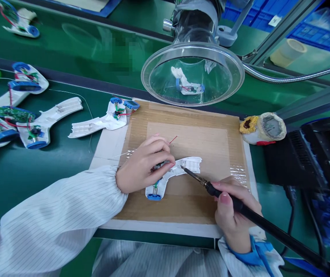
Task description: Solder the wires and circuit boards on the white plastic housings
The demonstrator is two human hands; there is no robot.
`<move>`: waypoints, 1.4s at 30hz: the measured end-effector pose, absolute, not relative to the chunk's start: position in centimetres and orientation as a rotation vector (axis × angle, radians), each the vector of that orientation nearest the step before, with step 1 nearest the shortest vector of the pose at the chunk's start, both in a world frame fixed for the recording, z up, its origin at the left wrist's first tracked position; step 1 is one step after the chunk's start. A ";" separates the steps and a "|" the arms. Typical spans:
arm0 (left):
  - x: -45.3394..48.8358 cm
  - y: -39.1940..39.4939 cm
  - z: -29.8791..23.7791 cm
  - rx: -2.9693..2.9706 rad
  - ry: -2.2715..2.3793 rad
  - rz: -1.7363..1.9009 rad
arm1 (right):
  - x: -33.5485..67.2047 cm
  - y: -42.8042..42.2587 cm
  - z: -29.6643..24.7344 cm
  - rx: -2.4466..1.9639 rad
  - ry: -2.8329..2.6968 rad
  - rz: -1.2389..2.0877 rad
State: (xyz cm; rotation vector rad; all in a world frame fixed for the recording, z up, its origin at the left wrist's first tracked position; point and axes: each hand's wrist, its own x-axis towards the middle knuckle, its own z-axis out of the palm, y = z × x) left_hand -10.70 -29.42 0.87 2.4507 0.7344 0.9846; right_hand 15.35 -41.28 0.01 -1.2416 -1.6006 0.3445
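Observation:
A soldering iron (241, 207) is gripped in my right hand (237, 207), its tip pointing left onto the handle part of a white plastic housing half (192, 164). My left hand (150, 163) is closed over the housing, thumb and fingers pinched close to the iron's tip. Thin solder wire (119, 155) enters under this hand from the left, and a fine end shows at the fingertips. Beneath the fingers, part of a circuit board is hidden. A blue round piece (154, 197) sits at the housing's lower end. One red wire (174, 139) sticks up behind my hand.
Under the work lies a cardboard sheet (182, 211). Several similar housings (101, 121) with boards lie at left. A clear fume extraction hood (192, 102) hangs above the far edge. On the right stand a tip cleaner with yellow sponge (248, 124) and a black box (292, 161).

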 end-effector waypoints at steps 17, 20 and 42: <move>-10.3 -29.3 0.9 2.479 0.783 1.020 | 15.2 -40.8 0.2 -1.164 -1.632 0.247; -10.0 -29.3 0.8 2.498 0.787 1.029 | 15.3 -41.0 0.2 -1.211 -1.632 0.257; -13.6 -21.7 1.9 2.216 1.270 1.061 | 15.0 -41.1 0.7 -1.245 -1.564 0.266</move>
